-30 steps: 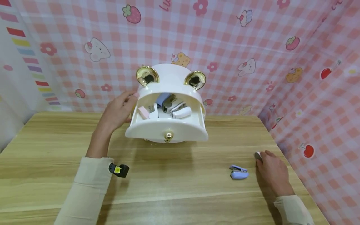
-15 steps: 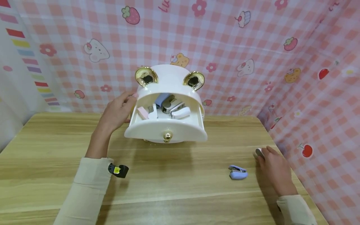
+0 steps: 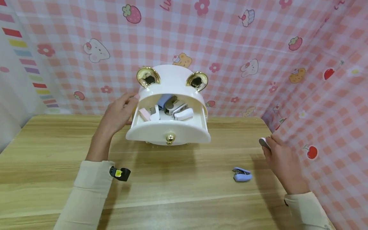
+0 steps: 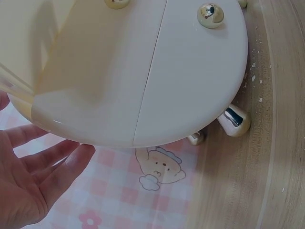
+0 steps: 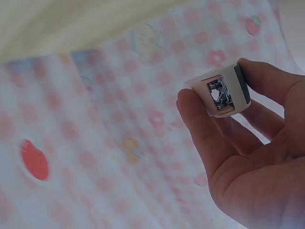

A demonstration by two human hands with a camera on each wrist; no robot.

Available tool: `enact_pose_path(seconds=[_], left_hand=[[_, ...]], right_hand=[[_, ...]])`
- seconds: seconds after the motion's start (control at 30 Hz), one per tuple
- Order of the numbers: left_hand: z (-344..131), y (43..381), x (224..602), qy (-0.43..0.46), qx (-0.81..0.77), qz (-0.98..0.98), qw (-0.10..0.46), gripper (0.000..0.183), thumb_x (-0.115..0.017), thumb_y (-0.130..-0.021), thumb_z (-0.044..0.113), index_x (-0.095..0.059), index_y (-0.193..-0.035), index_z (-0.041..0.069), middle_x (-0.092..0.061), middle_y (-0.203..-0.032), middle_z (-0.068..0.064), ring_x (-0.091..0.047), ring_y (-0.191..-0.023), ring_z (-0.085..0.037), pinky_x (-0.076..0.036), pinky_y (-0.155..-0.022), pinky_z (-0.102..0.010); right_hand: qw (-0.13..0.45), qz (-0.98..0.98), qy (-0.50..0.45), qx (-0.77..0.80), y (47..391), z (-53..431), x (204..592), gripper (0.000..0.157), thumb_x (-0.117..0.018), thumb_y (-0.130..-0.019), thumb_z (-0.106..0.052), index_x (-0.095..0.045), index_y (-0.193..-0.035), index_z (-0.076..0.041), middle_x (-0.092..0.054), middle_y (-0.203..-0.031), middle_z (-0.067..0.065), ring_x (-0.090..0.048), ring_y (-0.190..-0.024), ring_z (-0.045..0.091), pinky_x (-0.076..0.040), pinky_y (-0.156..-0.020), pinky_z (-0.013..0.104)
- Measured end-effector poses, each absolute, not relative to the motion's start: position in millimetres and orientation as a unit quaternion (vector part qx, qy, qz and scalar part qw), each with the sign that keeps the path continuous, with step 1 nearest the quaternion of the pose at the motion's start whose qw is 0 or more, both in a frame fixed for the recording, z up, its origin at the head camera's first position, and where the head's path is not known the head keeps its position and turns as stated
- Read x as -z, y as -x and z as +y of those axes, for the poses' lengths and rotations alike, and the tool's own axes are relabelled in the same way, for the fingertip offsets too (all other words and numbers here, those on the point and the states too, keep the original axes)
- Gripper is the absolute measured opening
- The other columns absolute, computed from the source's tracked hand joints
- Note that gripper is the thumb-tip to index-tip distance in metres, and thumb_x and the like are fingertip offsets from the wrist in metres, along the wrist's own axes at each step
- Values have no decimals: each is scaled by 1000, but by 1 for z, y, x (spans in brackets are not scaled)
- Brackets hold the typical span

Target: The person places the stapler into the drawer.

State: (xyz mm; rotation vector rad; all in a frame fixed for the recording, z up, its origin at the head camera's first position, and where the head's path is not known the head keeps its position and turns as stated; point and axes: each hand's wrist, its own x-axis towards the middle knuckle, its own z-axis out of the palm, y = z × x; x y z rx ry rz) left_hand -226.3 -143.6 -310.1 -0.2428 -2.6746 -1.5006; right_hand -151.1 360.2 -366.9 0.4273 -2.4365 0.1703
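A white frog-shaped drawer box (image 3: 173, 80) with gold-rimmed eyes stands on the table. Its upper drawer (image 3: 149, 131) is pulled out and holds several small staplers, among them a white one (image 3: 184, 114) and a pink-and-white one (image 3: 144, 114). My left hand (image 3: 118, 115) rests on the box's left side; in the left wrist view its fingers (image 4: 71, 167) lie nearly straight against the wall. Above the table at right, my right hand (image 3: 283, 163) pinches a small white-and-grey stapler (image 5: 221, 93) between thumb and fingers. A blue mini stapler (image 3: 242, 174) lies on the table left of that hand.
The wooden table (image 3: 172, 198) runs under everything. A pink checked cloth (image 3: 95, 73) hangs behind the box and along the right side. Short metallic feet (image 4: 234, 121) hold the box off the table; small white specks lie beside it.
My right hand has lifted the white-and-grey stapler up from the table. The left hand stays at the box, and the drawer has not visibly moved.
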Motion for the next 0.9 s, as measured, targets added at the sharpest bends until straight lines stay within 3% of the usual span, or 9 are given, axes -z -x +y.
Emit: enact_pose_path(seconds=[0.2,0.3,0.67,0.9], left_hand=[[-144,227,310,80,487,-869,32,73,-33,-104,63,-38,-157,13,-48,-146,-25,-52,-127,-44,-62,-74,-45],[-144,227,309,81,489,-868,30,73,-33,-104,63,-38,-157,13,-48,-146,-24,-52,-127,-44,-62,-74,-45],[-144,226,310,74,489,-869,34,76,-34,-102,66,-41,-155,14,-51,-144,-22,-53,-126,-42,-62,-75,-44],[-143,226,310,76,488,-869,35,74,-33,-103,64,-40,-156,13,-50,-145,-23,-52,-127,-43,-62,-74,-43]], right_hand=[[316,-927,-180,-90,154,345,339,30,-78,-79,7,-69,-108,7,-67,-117,29,-66,-98,48,-53,-71,63],[301,-930,-186,-101,155,337,328,33,-79,-80,6,-69,-112,6,-65,-122,30,-65,-104,49,-53,-75,64],[318,-915,-228,-95,158,315,291,40,-80,-81,4,-70,-119,2,-66,-126,24,-70,-95,44,-56,-73,59],[295,-914,-263,-92,159,301,278,41,-81,-82,2,-70,-122,1,-65,-130,19,-68,-107,39,-55,-86,57]])
